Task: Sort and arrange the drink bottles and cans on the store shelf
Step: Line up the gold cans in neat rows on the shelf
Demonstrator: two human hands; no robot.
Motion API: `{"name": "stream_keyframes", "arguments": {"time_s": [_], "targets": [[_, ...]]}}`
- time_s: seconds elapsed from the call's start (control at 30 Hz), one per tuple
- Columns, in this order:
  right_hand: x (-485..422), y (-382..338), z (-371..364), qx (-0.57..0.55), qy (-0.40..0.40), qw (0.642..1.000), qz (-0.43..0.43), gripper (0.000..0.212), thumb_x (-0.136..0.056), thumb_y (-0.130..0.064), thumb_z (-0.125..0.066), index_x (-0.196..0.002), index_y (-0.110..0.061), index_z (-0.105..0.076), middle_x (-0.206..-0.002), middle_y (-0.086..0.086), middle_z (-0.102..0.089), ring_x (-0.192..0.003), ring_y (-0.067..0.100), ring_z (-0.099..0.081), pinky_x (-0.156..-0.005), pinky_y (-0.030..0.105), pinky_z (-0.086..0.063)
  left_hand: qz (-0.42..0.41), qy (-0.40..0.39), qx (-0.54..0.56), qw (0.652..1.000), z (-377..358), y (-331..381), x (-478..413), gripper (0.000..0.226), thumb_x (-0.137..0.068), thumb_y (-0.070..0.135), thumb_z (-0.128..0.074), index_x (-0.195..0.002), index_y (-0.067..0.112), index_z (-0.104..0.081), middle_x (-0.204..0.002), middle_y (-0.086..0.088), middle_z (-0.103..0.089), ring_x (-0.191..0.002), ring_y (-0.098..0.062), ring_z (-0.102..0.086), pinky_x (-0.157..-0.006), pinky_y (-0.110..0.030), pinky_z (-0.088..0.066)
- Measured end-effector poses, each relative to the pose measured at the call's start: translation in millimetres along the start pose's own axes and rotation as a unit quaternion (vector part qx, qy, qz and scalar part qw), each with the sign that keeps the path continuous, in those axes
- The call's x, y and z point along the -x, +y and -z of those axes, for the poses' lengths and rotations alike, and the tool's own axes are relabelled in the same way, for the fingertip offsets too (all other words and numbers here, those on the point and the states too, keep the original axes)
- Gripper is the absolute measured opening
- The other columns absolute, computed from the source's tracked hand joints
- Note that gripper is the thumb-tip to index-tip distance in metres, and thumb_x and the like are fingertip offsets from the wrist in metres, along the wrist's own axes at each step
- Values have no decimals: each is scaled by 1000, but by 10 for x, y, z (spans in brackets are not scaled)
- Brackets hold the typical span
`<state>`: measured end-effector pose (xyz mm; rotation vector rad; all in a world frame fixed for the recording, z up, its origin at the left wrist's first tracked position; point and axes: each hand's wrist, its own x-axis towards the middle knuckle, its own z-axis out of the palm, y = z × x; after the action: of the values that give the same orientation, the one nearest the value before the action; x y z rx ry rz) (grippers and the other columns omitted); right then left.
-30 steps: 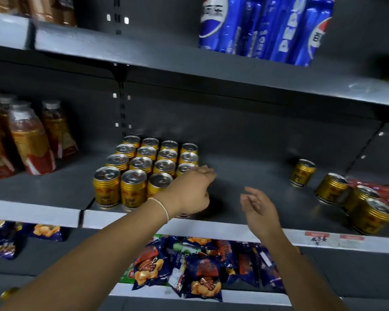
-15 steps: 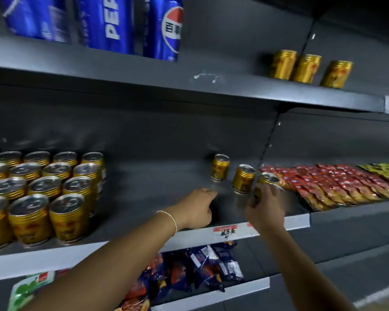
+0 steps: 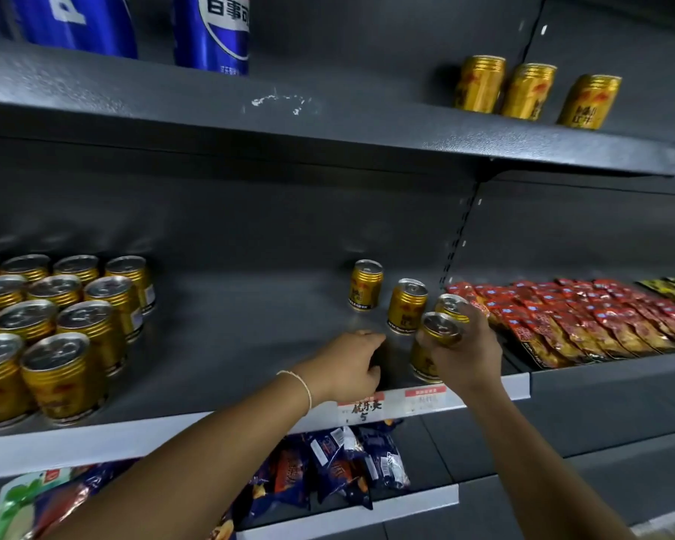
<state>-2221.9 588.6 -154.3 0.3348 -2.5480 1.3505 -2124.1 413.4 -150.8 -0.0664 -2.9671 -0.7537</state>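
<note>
A block of several gold drink cans stands at the left of the middle shelf. Two loose gold cans stand upright further right. My right hand grips a gold can near the shelf's front edge. Another gold can sits just behind it against my fingers; I cannot tell whether I hold that one too. My left hand rests on the shelf left of them, fingers loosely curled, holding nothing.
Three gold cans stand on the upper shelf at right, blue Pepsi cans at upper left. Red snack packets fill the shelf right of the divider. Blue snack bags lie on the shelf below.
My view swung right from the can block to the loose cans. My left hand left the block. My right hand reached the loose cans and took hold of one.
</note>
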Motion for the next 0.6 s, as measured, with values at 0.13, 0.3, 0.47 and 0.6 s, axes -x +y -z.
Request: {"name": "stream_keyframes", "arguments": {"time_s": [0.13,0.3,0.47,0.6], "targets": [[67,-294,-170,-134,-54,989,-34,67,-66,-37,-89,-121,-32,-51,-82,-17,-73,-87,5,-69,-75,29,-55,43,13,68,997,134,-118,40,70,-80,47,-71,-138,18,-44,-137,0,-53,-123,-21,-52,-95,-27,-44],[159,-810,-460,-218,-95,971,-18,70,-62,-35,-92,-119,-26,-53,-75,-21,-72,-73,-6,-68,-58,11,-51,99,52,182,977,358,-307,203,69,-57,53,-86,-114,34,-52,-107,15,-65,-97,-5,-62,-86,-26,-53],[280,-1292,-765,-256,-182,949,-29,76,-62,-37,-92,-126,-17,-55,-102,-2,-72,-93,10,-69,-80,28,-56,141,112,205,962,699,-652,418,59,-47,48,-88,-97,30,-62,-90,14,-70,-83,-2,-66,-76,-25,-56],[353,-1595,-1015,-248,-315,915,-42,68,-52,-39,-89,-110,-14,-65,-92,-3,-77,-82,7,-73,-60,16,-53,152,125,235,952,976,-982,608,51,-49,41,-89,-92,24,-67,-87,8,-74,-85,-9,-69,-84,-34,-56]]}}
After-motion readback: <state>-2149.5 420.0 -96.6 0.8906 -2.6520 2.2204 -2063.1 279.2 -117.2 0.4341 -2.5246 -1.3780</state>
